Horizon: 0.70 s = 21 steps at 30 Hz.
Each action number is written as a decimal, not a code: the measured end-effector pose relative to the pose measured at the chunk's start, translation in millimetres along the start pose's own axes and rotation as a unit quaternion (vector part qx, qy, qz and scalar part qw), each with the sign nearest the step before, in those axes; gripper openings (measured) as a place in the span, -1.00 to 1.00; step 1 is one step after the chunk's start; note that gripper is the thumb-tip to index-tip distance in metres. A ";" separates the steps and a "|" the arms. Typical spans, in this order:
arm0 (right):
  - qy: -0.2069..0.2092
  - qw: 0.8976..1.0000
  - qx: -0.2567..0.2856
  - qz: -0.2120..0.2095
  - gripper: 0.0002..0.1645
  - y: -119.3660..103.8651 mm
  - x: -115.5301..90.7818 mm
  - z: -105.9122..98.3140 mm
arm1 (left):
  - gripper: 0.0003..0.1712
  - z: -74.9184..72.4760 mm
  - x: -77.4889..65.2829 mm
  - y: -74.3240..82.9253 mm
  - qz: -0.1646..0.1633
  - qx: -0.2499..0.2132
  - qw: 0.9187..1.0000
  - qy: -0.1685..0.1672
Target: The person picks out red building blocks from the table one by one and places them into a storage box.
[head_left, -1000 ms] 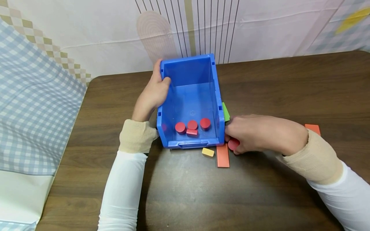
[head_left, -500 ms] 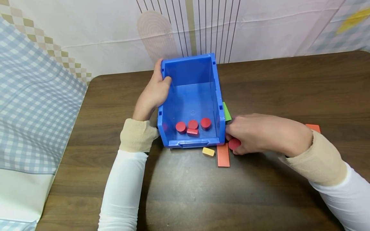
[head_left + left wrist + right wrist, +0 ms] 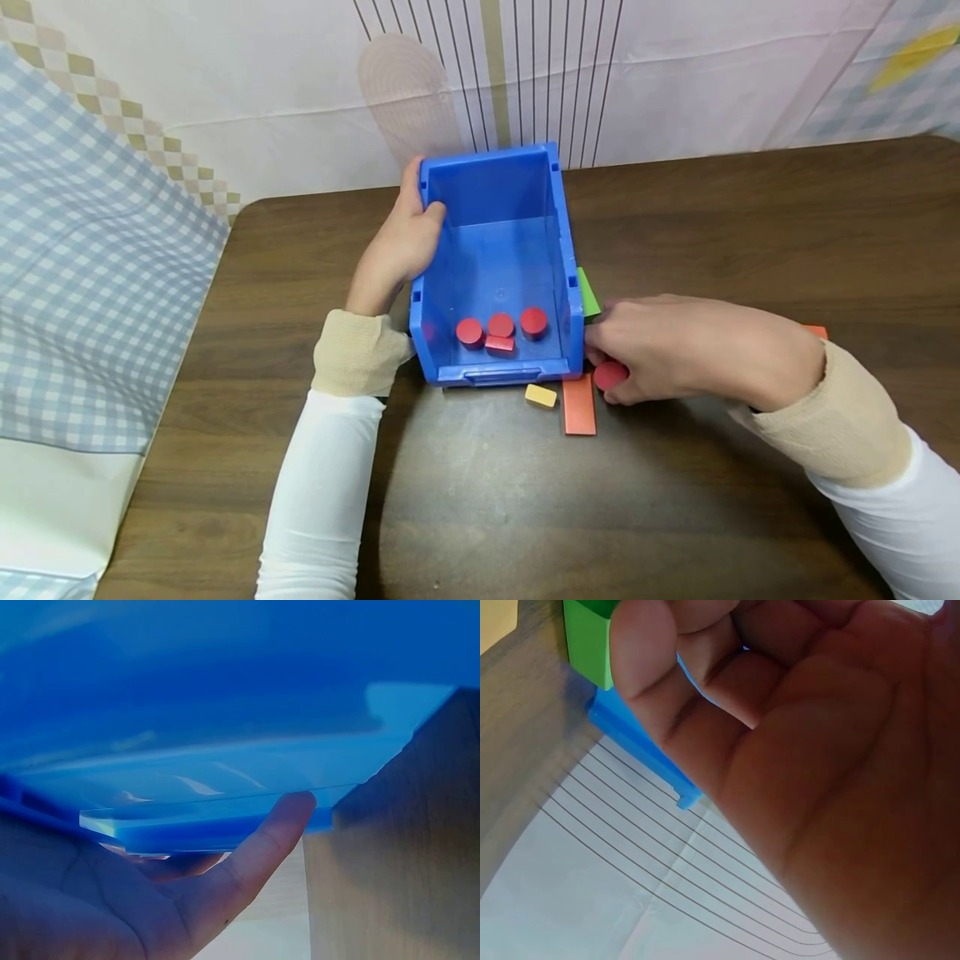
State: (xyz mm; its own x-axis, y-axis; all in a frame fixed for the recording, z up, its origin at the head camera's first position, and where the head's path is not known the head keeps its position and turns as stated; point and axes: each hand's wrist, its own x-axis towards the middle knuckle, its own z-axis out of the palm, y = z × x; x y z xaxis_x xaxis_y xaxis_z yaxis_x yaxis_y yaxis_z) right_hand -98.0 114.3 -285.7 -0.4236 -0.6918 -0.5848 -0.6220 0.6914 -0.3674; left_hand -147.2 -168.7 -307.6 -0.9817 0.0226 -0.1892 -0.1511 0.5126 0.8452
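Note:
A blue plastic bin (image 3: pixel 498 258) stands near the back edge of the table, several red blocks (image 3: pixel 534 323) lying toward its front. My left hand (image 3: pixel 405 242) grips its left wall, thumb over the rim; the left wrist view shows fingers (image 3: pixel 274 832) against the blue plastic. Beside the front right corner, my right hand (image 3: pixel 675 346) has thumb and fingers curled round a red cylinder block (image 3: pixel 611 375). Its other fingertips are hidden by the hand. A green block (image 3: pixel 588 296) shows between this hand and the bin, and close to the fingers in the right wrist view.
An orange flat block (image 3: pixel 579 406) reaches out from the bin's front right corner, with a small yellow block (image 3: pixel 541 396) to its left. Another orange block (image 3: pixel 816 331) lies partly behind the right wrist. A patterned cloth (image 3: pixel 675 75) hangs behind the wooden table (image 3: pixel 262 275).
My right hand and forearm have shifted slightly right, the red cylinder block moving a little with them. The far orange block is now more covered by the wrist. My left hand keeps its grip.

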 end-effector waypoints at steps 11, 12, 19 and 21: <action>0.039 0.999 -0.031 -0.007 -0.72 -2.3 -8.0 1.6 | -0.24 0.9 -0.2 0.6 0.001 0.002 1.000 0.003; 0.039 0.999 -0.030 -0.006 -0.71 -2.7 -8.5 1.4 | -0.23 0.9 -0.4 0.8 0.000 0.002 1.000 0.003; 0.045 0.998 -0.031 -0.013 -0.69 -5.2 -12.4 0.1 | -0.24 0.7 -0.1 0.3 0.001 0.000 1.000 0.003; 0.054 0.998 -0.033 -0.020 -0.69 -5.8 -14.2 0.3 | -0.24 0.5 0.2 0.2 0.004 0.000 1.000 0.004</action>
State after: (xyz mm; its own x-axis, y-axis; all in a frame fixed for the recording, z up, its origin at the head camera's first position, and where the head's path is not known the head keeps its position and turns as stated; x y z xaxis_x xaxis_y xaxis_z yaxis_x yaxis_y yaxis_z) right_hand -88.2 120.2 -275.6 -0.4634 -0.7394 -0.4883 -0.6802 0.6500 -0.3388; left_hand -147.3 -168.2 -307.7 -0.9836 0.0199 -0.1792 -0.1439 0.5125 0.8465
